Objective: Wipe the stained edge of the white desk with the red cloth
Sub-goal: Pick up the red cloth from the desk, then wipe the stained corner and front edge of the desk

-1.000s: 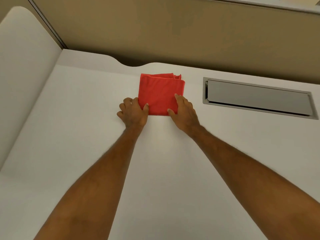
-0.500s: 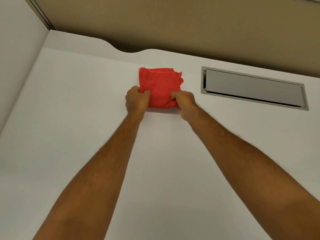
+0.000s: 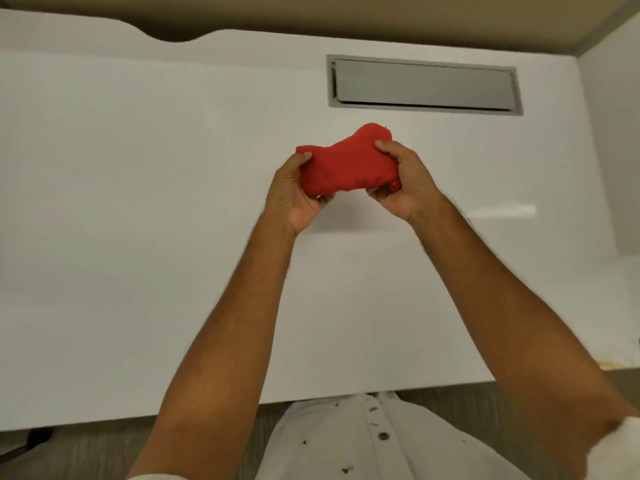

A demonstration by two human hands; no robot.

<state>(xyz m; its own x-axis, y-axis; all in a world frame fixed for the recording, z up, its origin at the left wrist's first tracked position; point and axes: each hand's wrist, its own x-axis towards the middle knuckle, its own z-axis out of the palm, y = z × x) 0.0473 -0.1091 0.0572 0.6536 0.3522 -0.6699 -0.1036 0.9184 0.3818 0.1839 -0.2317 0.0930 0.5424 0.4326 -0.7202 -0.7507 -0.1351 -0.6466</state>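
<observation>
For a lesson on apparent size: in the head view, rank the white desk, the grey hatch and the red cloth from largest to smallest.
1. white desk
2. grey hatch
3. red cloth, bunched in both hands and nearer the camera, so its true size is unsure.

red cloth (image 3: 348,168): plain red; desk (image 3: 138,202): white; hatch (image 3: 424,85): grey; shirt (image 3: 374,445): white, dark specks; wall (image 3: 346,19): beige

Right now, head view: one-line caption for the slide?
Both hands, left hand and right hand, hold a bunched red cloth above the white desk.
</observation>
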